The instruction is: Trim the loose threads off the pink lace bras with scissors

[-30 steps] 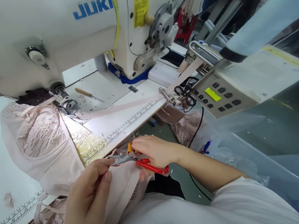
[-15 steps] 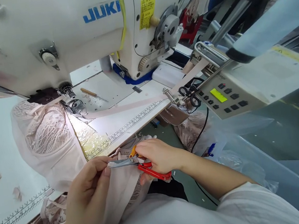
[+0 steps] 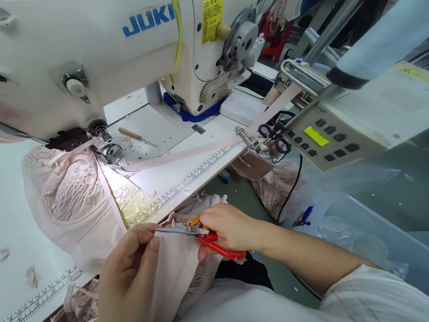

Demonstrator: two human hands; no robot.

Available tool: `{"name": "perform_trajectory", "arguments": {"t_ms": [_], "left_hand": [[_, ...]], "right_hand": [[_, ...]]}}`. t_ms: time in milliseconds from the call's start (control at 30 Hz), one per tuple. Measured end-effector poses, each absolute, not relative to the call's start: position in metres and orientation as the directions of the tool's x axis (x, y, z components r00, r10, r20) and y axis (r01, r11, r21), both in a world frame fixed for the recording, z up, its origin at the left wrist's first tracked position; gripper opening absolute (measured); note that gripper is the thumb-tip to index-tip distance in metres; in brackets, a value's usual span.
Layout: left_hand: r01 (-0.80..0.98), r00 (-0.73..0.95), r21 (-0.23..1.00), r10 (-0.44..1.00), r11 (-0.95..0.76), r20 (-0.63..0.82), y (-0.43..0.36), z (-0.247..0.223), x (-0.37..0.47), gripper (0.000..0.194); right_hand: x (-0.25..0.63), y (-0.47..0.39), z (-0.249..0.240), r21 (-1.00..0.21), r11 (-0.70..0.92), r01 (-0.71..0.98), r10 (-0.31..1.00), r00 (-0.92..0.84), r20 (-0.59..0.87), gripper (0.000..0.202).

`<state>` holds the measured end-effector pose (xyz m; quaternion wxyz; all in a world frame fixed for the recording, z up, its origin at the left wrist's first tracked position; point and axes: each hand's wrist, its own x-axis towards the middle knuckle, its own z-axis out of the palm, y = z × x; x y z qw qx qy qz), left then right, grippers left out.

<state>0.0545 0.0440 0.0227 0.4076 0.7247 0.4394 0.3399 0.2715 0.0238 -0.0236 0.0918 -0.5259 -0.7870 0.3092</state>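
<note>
In the head view my right hand (image 3: 232, 229) grips a pair of scissors (image 3: 219, 248) with red and orange handles. Their blades point left and reach the fingertips of my left hand (image 3: 133, 266). Thumb and forefinger of that hand pinch the edge of a pale pink fabric garment (image 3: 172, 269), which hangs down over my lap. The scissor tips meet the cloth right at the pinch; whether they cut into it I cannot tell. A lace-cupped part of pale pink fabric (image 3: 74, 192) lies on the table under the sewing machine's needle area.
A white JUKI sewing machine (image 3: 124, 52) stands over the table. On its bed lies a wooden-handled awl (image 3: 134, 135). A pink strip (image 3: 183, 154) runs to a metal guide at the right, beside a control box (image 3: 321, 143). Clear plastic bin (image 3: 402, 243) at right; fabric scraps (image 3: 31, 276) at left.
The scissor blades look more closed and their handles have drawn together slightly. My left hand keeps its pinch on the fabric. The whole view has shifted a little.
</note>
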Motion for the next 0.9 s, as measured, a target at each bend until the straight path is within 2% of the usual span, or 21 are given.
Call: {"name": "perform_trajectory", "arguments": {"t_ms": [100, 200, 267, 433, 533, 700, 767, 800, 867, 900], "left_hand": [[0.379, 0.359, 0.9, 0.931, -0.213, 0.069, 0.042, 0.024, 0.053, 0.012], [0.398, 0.324, 0.902, 0.946, -0.164, 0.029, 0.04, 0.025, 0.052, 0.013], [0.399, 0.329, 0.9, 0.944, -0.173, 0.036, 0.039, 0.026, 0.052, 0.014], [0.432, 0.315, 0.89, 0.949, -0.146, 0.003, 0.036, 0.027, 0.051, 0.017], [0.454, 0.319, 0.878, 0.948, -0.152, -0.001, 0.038, 0.026, 0.048, 0.021], [0.525, 0.375, 0.801, 0.923, -0.288, 0.086, 0.041, 0.024, 0.043, 0.017], [0.575, 0.426, 0.71, 0.89, -0.407, 0.165, 0.032, 0.023, 0.042, 0.026], [0.603, 0.475, 0.626, 0.853, -0.495, 0.217, 0.025, 0.022, 0.042, 0.041], [0.62, 0.617, 0.374, 0.723, -0.69, 0.311, 0.008, 0.019, 0.038, 0.073], [0.607, 0.686, 0.235, 0.65, -0.759, 0.326, -0.001, 0.017, 0.034, 0.082]], "right_hand": [[0.275, 0.024, -0.027, -0.687, 0.195, 0.7, 0.922, -0.37, -0.115, 0.061], [0.281, 0.025, -0.024, -0.854, 0.157, 0.497, 0.961, -0.276, 0.016, 0.06], [0.281, 0.024, -0.021, -0.909, 0.147, 0.39, 0.967, -0.25, 0.049, 0.06], [0.272, 0.018, -0.018, -0.94, 0.056, 0.337, 0.959, -0.279, -0.043, 0.062], [0.269, 0.01, -0.018, -0.945, 0.004, 0.326, 0.955, -0.282, -0.093, 0.05], [0.271, -0.002, -0.01, -0.962, 0.078, 0.262, 0.948, -0.318, -0.01, 0.035], [0.271, -0.003, -0.006, -0.97, 0.115, 0.214, 0.945, -0.324, 0.04, 0.031], [0.27, -0.004, -0.003, -0.976, 0.125, 0.178, 0.946, -0.318, 0.063, 0.029], [0.268, -0.005, 0.004, -0.984, 0.156, 0.09, 0.947, -0.298, 0.123, 0.026], [0.268, -0.006, 0.008, -0.982, 0.183, 0.049, 0.945, -0.284, 0.162, 0.026]]}}
